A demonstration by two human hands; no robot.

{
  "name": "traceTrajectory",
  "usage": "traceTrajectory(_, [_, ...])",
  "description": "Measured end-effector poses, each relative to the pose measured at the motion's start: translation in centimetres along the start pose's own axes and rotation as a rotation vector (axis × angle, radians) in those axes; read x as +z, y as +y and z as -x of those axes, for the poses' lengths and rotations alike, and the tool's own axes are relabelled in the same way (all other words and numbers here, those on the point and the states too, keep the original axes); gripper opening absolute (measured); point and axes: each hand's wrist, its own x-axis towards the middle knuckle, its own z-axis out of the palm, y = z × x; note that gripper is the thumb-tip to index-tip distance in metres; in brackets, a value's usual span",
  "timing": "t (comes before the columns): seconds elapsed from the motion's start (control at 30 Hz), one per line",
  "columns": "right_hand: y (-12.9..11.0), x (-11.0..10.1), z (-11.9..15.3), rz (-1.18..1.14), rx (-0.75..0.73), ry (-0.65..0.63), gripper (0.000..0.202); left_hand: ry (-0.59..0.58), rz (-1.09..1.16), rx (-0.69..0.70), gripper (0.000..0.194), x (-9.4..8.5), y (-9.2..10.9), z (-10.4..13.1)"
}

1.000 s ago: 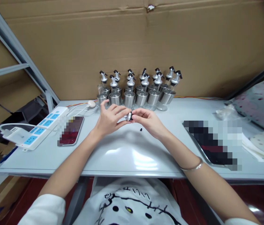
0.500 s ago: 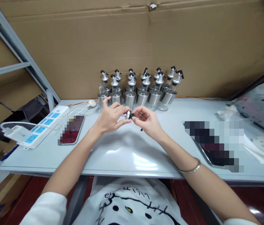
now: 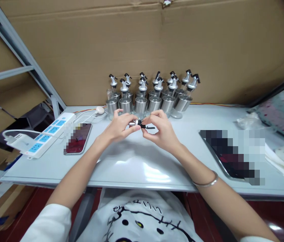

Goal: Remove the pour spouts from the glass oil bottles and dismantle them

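Note:
My left hand pinches the silver part of a small silver-and-black pourer top between thumb and fingers. At its black end, my right hand has thumb and fingertips closed around it. A thin black piece sticks out to the right beneath my right fingers. Just beyond the hands stand several steel-and-glass bottles in two rows, most with silver pourers and black caps. The front left bottle has a bare glass neck. At the right end, one bottle leans to the right.
On the left of the table are a white power strip, a phone and white cables. A larger dark device lies at the right, near a crumpled plastic bag and papers. Cardboard stands behind the bottles.
My right fingers have spread and shifted slightly around the black end. The thin black piece now shows more, pointing right. The view has moved slightly.

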Motion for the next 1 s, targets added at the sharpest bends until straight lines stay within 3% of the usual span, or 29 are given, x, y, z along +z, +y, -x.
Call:
traceTrajectory(0.07, [0.6, -0.5, 0.1, 0.050, -0.010, 0.024, 0.014, 0.038, 0.059, -0.081, 0.049, -0.6, -0.9, 0.1])
traceTrajectory(0.2, [1.8, -1.5, 0.1, -0.003, 0.100, 0.114, 0.019, 0.228, 0.133, -0.203, 0.045, -1.3, -2.5, 0.3])
traceTrajectory(0.4, [2.4, -1.1, 0.1, -0.027, 0.122, 0.050, 0.019, -0.001, 0.002, -0.155, 0.032, 1.9, -2.2, 0.6])
traceTrajectory(0.57, [2.2, -0.8, 0.2, -0.028, 0.106, -0.027, 0.016, -0.041, -0.105, -0.184, 0.032, 3.5, -2.8, 0.8])
traceTrajectory(0.73, [2.0, -0.3, 0.5, -0.051, 0.196, -0.235, 0.014, -0.031, -0.142, -0.246, 0.033, 4.0, -3.7, 0.8])
traceTrajectory(0.87, [1.9, 0.6, 0.9, -0.041, 0.139, -0.449, 0.009, -0.037, -0.134, -0.244, 0.035, 4.4, -4.3, 0.9])
traceTrajectory(1.0, [1.7, 1.2, 1.2, -0.026, 0.110, -0.535, 0.015, -0.048, -0.136, -0.250, 0.035, 4.6, -4.7, 0.9])
